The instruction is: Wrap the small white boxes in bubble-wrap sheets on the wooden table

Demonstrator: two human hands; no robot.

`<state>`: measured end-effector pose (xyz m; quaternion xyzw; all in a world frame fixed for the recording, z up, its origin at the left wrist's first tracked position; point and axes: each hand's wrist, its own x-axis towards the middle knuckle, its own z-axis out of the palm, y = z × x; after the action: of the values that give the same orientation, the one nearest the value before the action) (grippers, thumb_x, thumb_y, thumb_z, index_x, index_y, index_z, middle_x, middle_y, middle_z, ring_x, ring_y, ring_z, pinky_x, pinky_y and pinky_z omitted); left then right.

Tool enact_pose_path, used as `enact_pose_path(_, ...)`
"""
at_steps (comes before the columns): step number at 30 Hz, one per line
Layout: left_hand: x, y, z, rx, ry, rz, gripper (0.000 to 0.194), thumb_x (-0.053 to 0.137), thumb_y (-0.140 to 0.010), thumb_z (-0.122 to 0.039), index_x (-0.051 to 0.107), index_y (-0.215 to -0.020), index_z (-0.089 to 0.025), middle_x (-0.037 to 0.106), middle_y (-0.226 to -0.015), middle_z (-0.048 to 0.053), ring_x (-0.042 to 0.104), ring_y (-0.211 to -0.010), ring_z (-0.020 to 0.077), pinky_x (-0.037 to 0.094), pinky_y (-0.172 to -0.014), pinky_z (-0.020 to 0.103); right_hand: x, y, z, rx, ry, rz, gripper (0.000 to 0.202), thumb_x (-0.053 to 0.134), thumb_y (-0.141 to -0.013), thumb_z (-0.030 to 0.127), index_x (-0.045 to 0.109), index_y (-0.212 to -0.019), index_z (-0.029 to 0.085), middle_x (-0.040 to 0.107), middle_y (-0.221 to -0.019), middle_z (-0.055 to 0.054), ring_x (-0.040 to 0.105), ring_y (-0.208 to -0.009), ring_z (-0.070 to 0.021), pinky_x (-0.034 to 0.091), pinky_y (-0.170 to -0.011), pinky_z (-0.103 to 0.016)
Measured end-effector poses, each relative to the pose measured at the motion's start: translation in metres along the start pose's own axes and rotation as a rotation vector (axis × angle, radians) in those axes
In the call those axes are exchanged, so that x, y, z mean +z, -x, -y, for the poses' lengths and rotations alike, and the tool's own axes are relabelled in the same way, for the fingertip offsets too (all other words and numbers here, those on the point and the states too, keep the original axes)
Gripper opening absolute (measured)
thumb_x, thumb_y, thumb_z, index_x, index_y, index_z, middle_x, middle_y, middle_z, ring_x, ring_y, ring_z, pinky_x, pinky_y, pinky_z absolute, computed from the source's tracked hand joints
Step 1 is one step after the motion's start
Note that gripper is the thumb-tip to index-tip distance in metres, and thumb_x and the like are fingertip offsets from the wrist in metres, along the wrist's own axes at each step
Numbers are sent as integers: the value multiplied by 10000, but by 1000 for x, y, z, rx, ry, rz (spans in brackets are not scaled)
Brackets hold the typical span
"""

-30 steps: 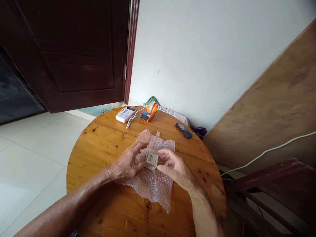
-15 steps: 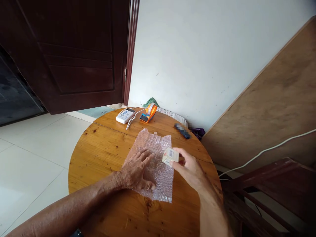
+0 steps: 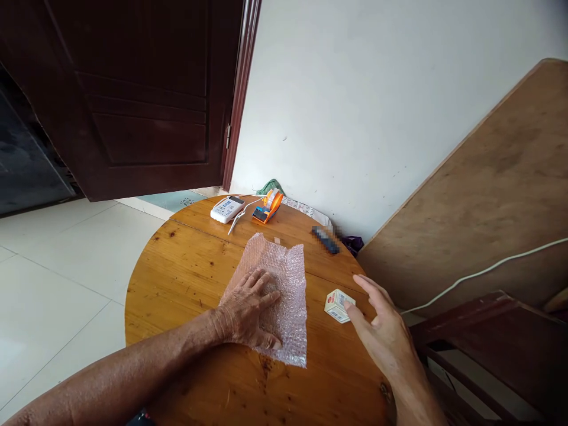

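A sheet of bubble wrap lies on the round wooden table. My left hand rests flat on its left part, fingers spread. To the right of the sheet sits a small cream-coloured box with a red mark and printed labels. My right hand is just beside the box, thumb and fingers apart, the thumb overlapping its right edge in view. Whether the thumb touches the box I cannot tell.
Toward the table's back stand an orange tape dispenser and a white device with a white cable. A dark, pixelated object lies near the right rear edge. A wooden board leans at the right, with a dark red wooden piece below it.
My right hand has moved right from over the bubble wrap, set the small box down on the table and opened. My left hand has stayed on the sheet.
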<state>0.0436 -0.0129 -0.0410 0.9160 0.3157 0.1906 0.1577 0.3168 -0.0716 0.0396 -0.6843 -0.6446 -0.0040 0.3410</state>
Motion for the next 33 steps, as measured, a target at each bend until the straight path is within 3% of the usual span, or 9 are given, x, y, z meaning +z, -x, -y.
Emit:
enact_pose_path(2,2,0,0,-7,5,-1,994,676,-614,-792,521,-1400,-204,316,-1546,193,224,-1422,498,203,-1159,640,6,1,40,-148,-67,64,361,509,-887,312,607,-1220,212,597,-1338,-115,551,-1255,-262,433,-1081,-443)
enact_pose_path(5,9,-1,-3,-27,10,-19,935,721,-632,-698,517,-1402,-209,342,-1538,169,242,-1420,470,178,-1186,588,35,4,97,-321,-101,289,354,465,-914,221,609,-1237,204,570,-1382,-106,522,-1289,-239,424,-1100,-415)
enact_pose_path(8,18,-4,-5,-65,-4,-18,840,720,-702,-507,474,-1433,-172,437,-1479,174,305,-1392,445,175,-1184,577,69,5,126,-387,1,491,411,461,-884,137,589,-1274,154,537,-1420,-131,512,-1294,-260,421,-1095,-421)
enact_pose_path(10,20,-5,-5,-83,-27,-9,819,696,-722,-474,467,-1436,-142,467,-1453,198,313,-1385,451,175,-1172,604,81,1,124,-375,68,550,377,442,-913,156,602,-1253,155,565,-1385,-132,531,-1267,-268,426,-1074,-428)
enact_pose_path(16,5,-1,-1,-33,-16,19,1052,688,-590,-771,451,-1452,-217,306,-1570,171,155,-1455,482,151,-1169,638,73,-14,70,-215,209,602,418,413,-968,319,559,-1311,131,585,-1345,-166,539,-1246,-301,425,-1044,-469)
enact_pose_path(20,-7,0,-1,-30,8,4,1006,653,-620,-802,473,-1437,-241,368,-1537,176,263,-1423,463,165,-1154,654,70,-5,46,-239,223,581,459,477,-919,253,530,-1356,120,507,-1446,-166,481,-1319,-312,393,-1078,-485)
enact_pose_path(23,-15,-2,3,-105,2,-71,860,604,-729,-753,522,-1390,-209,440,-1483,180,389,-1361,403,280,-1130,587,74,2,44,-239,236,516,462,499,-899,223,542,-1351,140,501,-1457,-156,485,-1314,-322,387,-1069,-513)
enact_pose_path(27,-22,-3,11,-208,-73,-107,690,542,-845,-661,530,-1367,-209,460,-1475,161,380,-1379,364,303,-1123,556,77,4,45,-252,212,471,432,511,-903,242,566,-1324,164,523,-1437,-145,501,-1296,-315,396,-1050,-507)
enact_pose_path(33,-25,-1,16,-291,-179,-29,787,624,-775,-662,528,-1367,-153,426,-1502,196,330,-1407,400,252,-1133,593,76,4,46,-197,217,483,489,484,-903,254,518,-1367,101,486,-1472,-164,474,-1320,-316,375,-1070,-506)
